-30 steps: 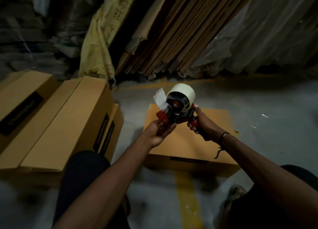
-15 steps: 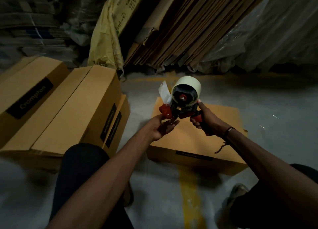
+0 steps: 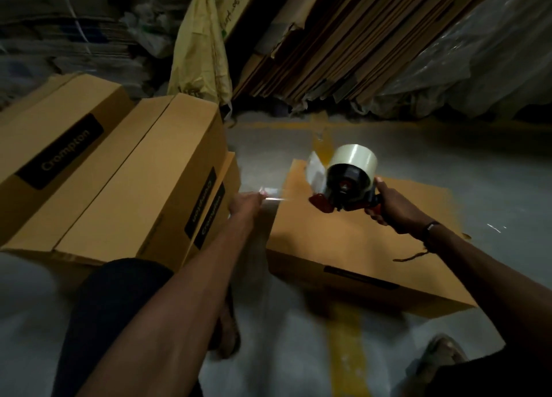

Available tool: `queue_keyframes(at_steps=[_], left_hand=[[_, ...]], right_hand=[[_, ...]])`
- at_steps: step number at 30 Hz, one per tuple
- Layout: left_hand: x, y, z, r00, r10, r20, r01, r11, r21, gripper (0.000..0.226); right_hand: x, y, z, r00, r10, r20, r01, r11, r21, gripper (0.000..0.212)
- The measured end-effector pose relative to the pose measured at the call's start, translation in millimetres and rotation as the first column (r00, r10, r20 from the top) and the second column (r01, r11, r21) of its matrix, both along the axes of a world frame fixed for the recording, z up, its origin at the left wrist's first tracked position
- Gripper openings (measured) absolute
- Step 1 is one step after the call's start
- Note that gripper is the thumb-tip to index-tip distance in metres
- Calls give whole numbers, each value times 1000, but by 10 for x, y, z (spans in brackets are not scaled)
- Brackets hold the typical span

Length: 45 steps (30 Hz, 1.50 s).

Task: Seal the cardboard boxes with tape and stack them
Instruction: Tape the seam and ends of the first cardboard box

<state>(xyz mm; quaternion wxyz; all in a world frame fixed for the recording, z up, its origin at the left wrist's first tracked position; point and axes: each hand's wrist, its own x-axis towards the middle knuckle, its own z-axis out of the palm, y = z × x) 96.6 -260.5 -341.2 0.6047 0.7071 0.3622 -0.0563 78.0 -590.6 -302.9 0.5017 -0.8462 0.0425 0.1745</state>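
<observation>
A red and black tape dispenser [image 3: 346, 187] with a pale roll of clear tape is held above a flat brown cardboard box [image 3: 352, 241] lying on the floor. My right hand [image 3: 391, 205] grips the dispenser's handle. My left hand [image 3: 248, 204] pinches the free end of the tape strip [image 3: 273, 195], which stretches from the dispenser out past the box's left edge. A stack of long brown boxes [image 3: 128, 181] with black labels lies at the left.
Flattened cardboard sheets [image 3: 343, 38] lean against the back, next to a yellow sack [image 3: 203, 38] and clear plastic sheeting [image 3: 478, 53]. A yellow line [image 3: 343, 352] runs along the grey floor. My knees and feet sit at the bottom of the view.
My left hand has moved left away from the dispenser, drawing out a length of tape. The dispenser has shifted right and turned in my right hand.
</observation>
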Motion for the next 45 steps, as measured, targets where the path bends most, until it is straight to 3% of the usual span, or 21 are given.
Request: queue_keyframes(at_steps=[10, 14, 16, 22, 26, 29, 32, 36, 38, 41, 45], left_hand=[[562, 88, -770, 992, -78, 96, 71, 995, 70, 26], [735, 45, -1062, 986, -114, 120, 95, 984, 151, 23], [827, 31, -1201, 985, -108, 134, 82, 979, 188, 19], [1008, 28, -1482, 975, -138, 174, 80, 950, 301, 19], [1046, 37, -1620, 973, -149, 178, 85, 942, 325, 18], [1052, 55, -1716, 974, -137, 182, 74, 946, 314, 17], [1076, 51, -1810, 981, -126, 148, 74, 946, 316, 18], [1067, 4, -1859, 990, -117, 77, 88, 947, 307, 20], [1053, -45, -1894, 995, -101, 17, 92, 957, 274, 26], [1066, -177, -1916, 992, -114, -47, 121, 965, 231, 30], [1061, -126, -1934, 954, -163, -253, 223, 947, 232, 37]], right_hand=[[480, -311, -757, 1000, -12, 9, 14, 965, -262, 95], [626, -350, -1118, 999, -23, 48, 40, 919, -393, 60], [736, -342, -1263, 997, -49, 58, 70, 901, -428, 54], [954, -261, -1464, 996, -56, 67, 81, 868, -490, 62], [1001, -278, -1596, 996, -68, 59, 88, 868, -489, 81], [1011, -280, -1676, 997, -10, 82, 52, 850, -524, 74], [1029, -295, -1737, 999, -4, 46, 28, 846, -533, 53], [1051, -321, -1776, 1000, -20, 19, 27, 846, -533, 51], [1059, -302, -1752, 999, -11, 41, 30, 859, -511, 57], [1069, -294, -1680, 993, 54, 105, 9, 850, -527, 82], [1103, -304, -1664, 987, 135, 89, -51, 784, -618, 70]])
